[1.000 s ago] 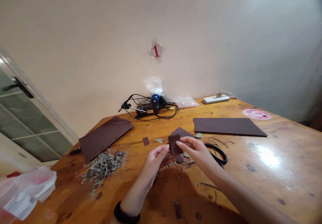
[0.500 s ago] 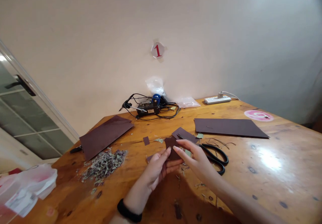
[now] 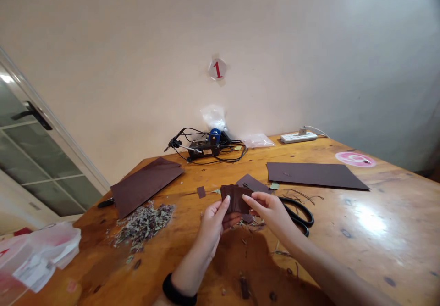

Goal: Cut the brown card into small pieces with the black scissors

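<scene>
Several small dark brown paper pieces [image 3: 235, 197] are fanned out between my two hands above the table. My left hand [image 3: 213, 221] grips their left side, thumb on top and fingers beneath. The thumb and fingers of my right hand [image 3: 268, 209] pinch the right side. Beyond my right hand lie black-handled scissors [image 3: 302, 214], partly covered by it. A larger brown piece [image 3: 254, 183] lies behind the held ones, beside a small green scrap [image 3: 274, 186]. A small brown rectangle [image 3: 201, 192] rests to the left.
A heap of shredded scraps [image 3: 146, 225] is on the left, near a brown sheet [image 3: 147, 186]. Another brown sheet [image 3: 316, 175] lies at right. A black cabled device [image 3: 206, 147] and a power strip [image 3: 298, 137] stand at the back. A plastic bag [image 3: 51, 251] is lower left.
The brown pieces, closely stacked before, are now spread into a fan. My right hand has moved slightly right and down, and my left hand has shifted a little.
</scene>
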Action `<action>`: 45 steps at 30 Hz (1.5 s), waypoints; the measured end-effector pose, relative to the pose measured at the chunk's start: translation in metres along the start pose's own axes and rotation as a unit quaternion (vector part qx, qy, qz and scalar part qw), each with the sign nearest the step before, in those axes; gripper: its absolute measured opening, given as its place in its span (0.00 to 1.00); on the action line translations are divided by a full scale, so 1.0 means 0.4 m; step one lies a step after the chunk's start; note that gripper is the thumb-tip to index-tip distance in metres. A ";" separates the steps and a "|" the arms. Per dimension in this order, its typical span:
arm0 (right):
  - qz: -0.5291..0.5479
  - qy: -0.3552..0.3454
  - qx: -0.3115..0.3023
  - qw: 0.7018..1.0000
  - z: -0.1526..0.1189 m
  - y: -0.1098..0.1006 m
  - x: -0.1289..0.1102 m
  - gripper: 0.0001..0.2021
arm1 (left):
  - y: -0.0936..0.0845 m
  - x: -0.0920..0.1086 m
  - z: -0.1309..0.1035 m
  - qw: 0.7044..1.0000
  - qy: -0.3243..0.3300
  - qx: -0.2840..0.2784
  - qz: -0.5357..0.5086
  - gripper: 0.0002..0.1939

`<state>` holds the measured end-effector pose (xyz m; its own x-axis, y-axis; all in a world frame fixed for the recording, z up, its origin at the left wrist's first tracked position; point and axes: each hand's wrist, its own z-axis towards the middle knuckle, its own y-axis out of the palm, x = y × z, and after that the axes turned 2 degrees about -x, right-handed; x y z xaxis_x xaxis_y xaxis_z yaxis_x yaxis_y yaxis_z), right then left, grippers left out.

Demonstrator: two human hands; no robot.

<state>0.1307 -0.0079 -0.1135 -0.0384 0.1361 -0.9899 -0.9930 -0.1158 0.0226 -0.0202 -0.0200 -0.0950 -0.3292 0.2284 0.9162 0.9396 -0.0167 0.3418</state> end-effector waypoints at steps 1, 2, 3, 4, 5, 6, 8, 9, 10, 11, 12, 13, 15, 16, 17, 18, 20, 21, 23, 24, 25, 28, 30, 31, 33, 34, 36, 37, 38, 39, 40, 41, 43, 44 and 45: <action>0.009 0.009 -0.005 1.000 0.000 0.000 -0.001 0.21 | -0.002 -0.001 0.002 1.000 0.007 -0.001 0.004 0.18; 0.015 0.012 -0.010 1.000 -0.001 0.001 -0.002 0.21 | -0.006 -0.004 0.004 1.000 0.014 0.001 0.010 0.19; 0.017 0.012 -0.014 1.000 -0.003 0.002 -0.002 0.21 | -0.010 -0.006 0.006 1.000 0.020 0.005 0.017 0.21; 0.016 0.009 -0.018 1.000 -0.004 0.004 -0.002 0.21 | -0.014 -0.009 0.009 0.999 0.025 0.010 0.024 0.22; 0.013 0.005 -0.021 1.000 -0.006 0.006 -0.002 0.21 | -0.018 -0.011 0.011 0.999 0.028 0.016 0.032 0.23; 0.010 0.003 -0.024 1.000 -0.007 0.007 -0.002 0.21 | -0.021 -0.013 0.014 0.999 0.031 0.023 0.038 0.23; 0.002 0.006 -0.030 1.000 -0.010 0.010 -0.001 0.21 | -0.026 -0.015 0.019 0.998 0.039 0.037 0.045 0.24; -0.002 0.011 -0.032 0.999 -0.011 0.011 -0.001 0.21 | -0.028 -0.015 0.021 0.997 0.043 0.042 0.048 0.25; -0.008 0.014 -0.033 0.999 -0.011 0.011 -0.002 0.22 | -0.029 -0.015 0.022 0.997 0.047 0.044 0.051 0.25; -0.014 0.016 -0.029 0.999 -0.011 0.011 -0.002 0.22 | -0.029 -0.015 0.023 0.996 0.051 0.046 0.054 0.25; -0.022 0.013 -0.020 0.999 -0.010 0.010 -0.003 0.22 | -0.028 -0.015 0.024 0.996 0.052 0.045 0.056 0.26; -0.029 0.009 -0.009 1.000 -0.009 0.009 -0.004 0.23 | -0.027 -0.016 0.024 0.996 0.050 0.042 0.056 0.26; -0.033 0.002 0.013 0.999 -0.007 0.006 -0.006 0.24 | -0.026 -0.019 0.023 0.998 0.036 0.030 0.047 0.26; -0.028 0.004 0.020 0.999 -0.005 0.005 -0.006 0.24 | -0.025 -0.021 0.023 0.999 0.029 0.021 0.040 0.27; -0.017 0.013 0.022 1.000 -0.004 0.004 -0.007 0.24 | -0.025 -0.024 0.024 0.999 0.022 0.011 0.035 0.28; -0.001 0.029 0.019 0.999 -0.003 0.004 -0.007 0.24 | -0.025 -0.027 0.024 0.999 0.018 0.003 0.033 0.28; 0.032 0.065 0.013 0.997 -0.001 0.005 -0.004 0.24 | -0.026 -0.032 0.027 0.999 0.016 -0.004 0.038 0.29; 0.046 0.080 0.011 0.996 -0.001 0.006 -0.003 0.24 | -0.027 -0.035 0.028 0.999 0.016 -0.004 0.043 0.29; 0.064 0.092 0.007 0.994 -0.001 0.010 0.002 0.23 | -0.027 -0.039 0.031 0.998 0.020 -0.003 0.051 0.29; 0.069 0.091 0.006 0.993 -0.001 0.011 0.004 0.22 | -0.027 -0.041 0.033 0.998 0.025 -0.002 0.054 0.29; 0.073 0.089 0.006 0.993 -0.002 0.013 0.006 0.21 | -0.027 -0.042 0.034 0.998 0.031 -0.001 0.055 0.29; 0.082 0.090 0.000 0.993 -0.004 0.016 0.010 0.19 | -0.023 -0.041 0.035 0.998 0.040 0.002 0.056 0.29; 0.091 0.097 0.001 0.991 -0.005 0.017 0.012 0.18 | -0.021 -0.039 0.034 0.997 0.041 0.006 0.057 0.29; 0.097 0.100 0.001 0.990 -0.005 0.017 0.012 0.18 | -0.021 -0.039 0.034 0.997 0.045 0.009 0.059 0.30; 0.109 0.100 0.002 0.989 -0.004 0.017 0.012 0.19 | -0.023 -0.039 0.036 0.996 0.062 0.017 0.066 0.30; 0.114 0.098 0.002 0.989 -0.003 0.017 0.011 0.20 | -0.024 -0.039 0.038 0.995 0.073 0.020 0.071 0.30; 0.121 0.095 0.001 0.988 -0.001 0.015 0.010 0.21 | -0.028 -0.041 0.041 0.992 0.091 0.026 0.081 0.29; 0.122 0.092 0.001 0.988 0.000 0.015 0.009 0.21 | -0.030 -0.041 0.042 0.991 0.097 0.028 0.085 0.28; 0.121 0.090 -0.001 0.988 0.000 0.014 0.009 0.21 | -0.031 -0.040 0.043 0.991 0.100 0.030 0.088 0.27; 0.120 0.089 -0.002 0.989 0.000 0.013 0.008 0.21 | -0.032 -0.039 0.044 0.990 0.104 0.032 0.090 0.27; 0.119 0.089 -0.004 0.989 0.000 0.013 0.007 0.21 | -0.033 -0.037 0.044 0.989 0.108 0.033 0.091 0.26; 0.118 0.089 -0.007 0.989 0.000 0.013 0.007 0.21 | -0.034 -0.036 0.043 0.989 0.112 0.034 0.092 0.26; 0.112 0.086 -0.014 0.990 -0.002 0.014 0.007 0.22 | -0.034 -0.032 0.041 0.988 0.120 0.035 0.092 0.25; 0.107 0.082 -0.019 0.991 -0.003 0.014 0.008 0.22 | -0.033 -0.031 0.039 0.988 0.123 0.034 0.090 0.24; 0.101 0.074 -0.022 0.992 -0.004 0.014 0.008 0.22 | -0.033 -0.030 0.037 0.988 0.124 0.034 0.090 0.24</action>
<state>0.1251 -0.0095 -0.1169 -0.2162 -0.0402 -0.9755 -0.9607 -0.1694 0.2199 -0.0273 -0.0080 -0.1136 -0.1613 -0.0188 0.9867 0.9863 0.0319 0.1619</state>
